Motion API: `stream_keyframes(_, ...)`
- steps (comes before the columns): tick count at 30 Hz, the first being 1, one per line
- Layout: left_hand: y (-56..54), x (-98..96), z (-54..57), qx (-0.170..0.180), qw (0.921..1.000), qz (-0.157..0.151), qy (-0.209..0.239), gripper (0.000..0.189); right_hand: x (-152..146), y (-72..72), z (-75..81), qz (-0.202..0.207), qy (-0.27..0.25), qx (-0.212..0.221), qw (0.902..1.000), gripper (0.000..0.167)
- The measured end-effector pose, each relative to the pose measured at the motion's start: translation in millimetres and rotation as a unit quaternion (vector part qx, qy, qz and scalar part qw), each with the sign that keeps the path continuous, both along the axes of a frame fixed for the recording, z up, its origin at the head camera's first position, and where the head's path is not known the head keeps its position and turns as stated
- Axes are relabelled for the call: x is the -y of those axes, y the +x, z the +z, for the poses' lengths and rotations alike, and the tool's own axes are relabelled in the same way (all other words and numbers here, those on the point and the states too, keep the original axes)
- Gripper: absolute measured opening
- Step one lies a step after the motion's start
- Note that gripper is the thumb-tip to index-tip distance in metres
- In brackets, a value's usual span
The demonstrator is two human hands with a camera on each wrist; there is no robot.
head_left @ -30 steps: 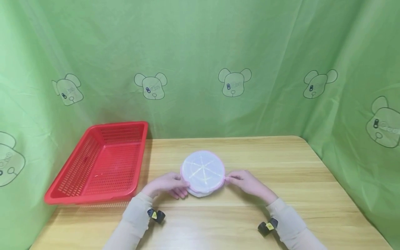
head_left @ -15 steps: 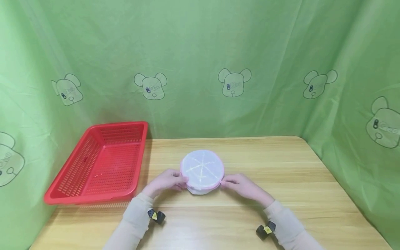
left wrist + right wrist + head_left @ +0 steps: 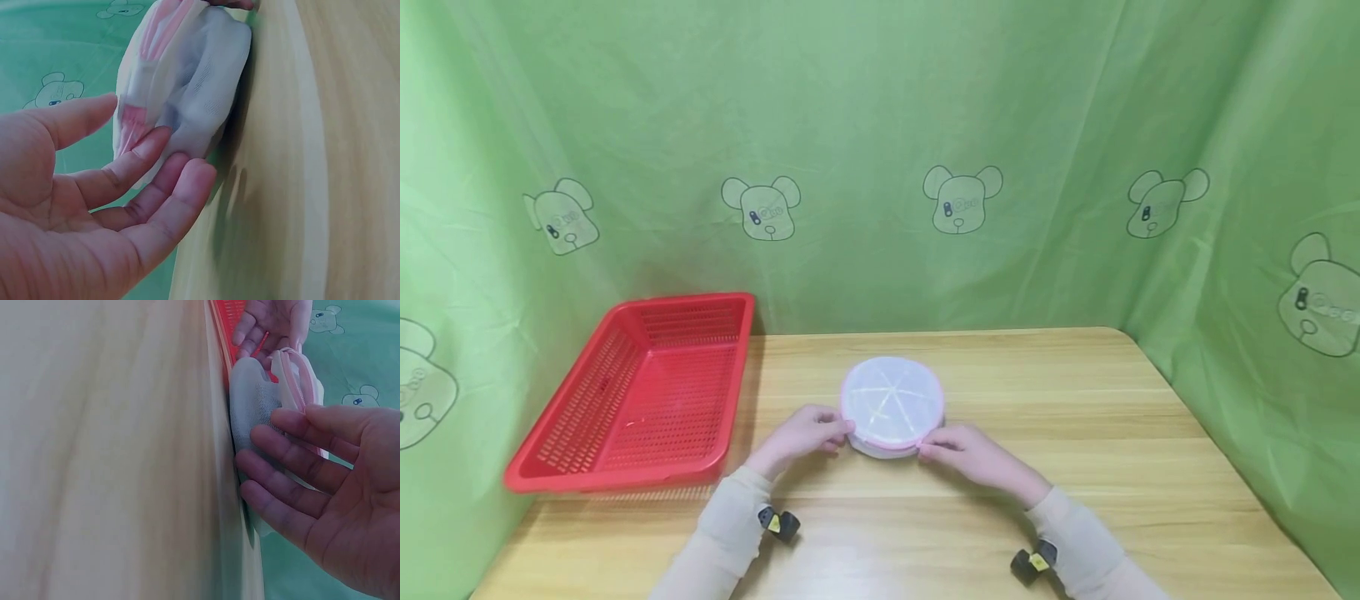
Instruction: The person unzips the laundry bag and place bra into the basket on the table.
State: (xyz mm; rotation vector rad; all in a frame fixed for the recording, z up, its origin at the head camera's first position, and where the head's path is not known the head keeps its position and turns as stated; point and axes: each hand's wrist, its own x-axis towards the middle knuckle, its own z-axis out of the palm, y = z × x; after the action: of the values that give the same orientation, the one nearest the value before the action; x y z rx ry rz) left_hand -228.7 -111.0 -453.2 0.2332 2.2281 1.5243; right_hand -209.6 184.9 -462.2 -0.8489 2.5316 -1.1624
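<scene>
A round white mesh laundry bag (image 3: 892, 402) with a pink zipper edge and pale spoke lines on top lies on the table. My left hand (image 3: 811, 430) pinches its left rim between thumb and index finger; the other fingers touch the side, as the left wrist view shows on the bag (image 3: 203, 87). At the front right of the rim my right hand (image 3: 966, 450) pinches the zipper at its pink edge. In the right wrist view, thumb and index finger meet on the zipper (image 3: 294, 381) while the remaining fingers fan out along the bag's side. The zipper pull itself is hidden.
A red plastic basket (image 3: 726, 417) with perforated walls stands on the left of the wooden table (image 3: 1075, 392). Green curtain (image 3: 865, 275) with bear-head prints surrounds the table at the back and sides.
My right hand has moved left along the bag's front rim, from its right side toward the front. The bag has turned and shifted slightly. My left hand stays at the left rim.
</scene>
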Motion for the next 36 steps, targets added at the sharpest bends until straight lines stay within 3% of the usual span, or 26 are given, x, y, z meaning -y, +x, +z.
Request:
stream_keyframes(15, 2.3, -8.5, -7.0, 0.003, 0.9996, 0.009, 0.025, 0.032, 4.2, 3.5, 0.7, 0.017, 0.006, -0.021, 0.9996, 0.022)
stream_keyframes(27, -1.7, -14.0, -11.1, 0.059, 0.9907, 0.045, 0.114, 0.022, 1.7, 2.7, 2.0, 0.007, 0.015, -0.022, 0.9996, 0.026)
stream_keyframes(36, -1.7, -13.2, -13.9, 0.065, 0.9884, 0.048, 0.129, 0.016, 2.0, 2.9, 3.5, 0.001, 0.026, -0.026, 0.9993, 0.026)
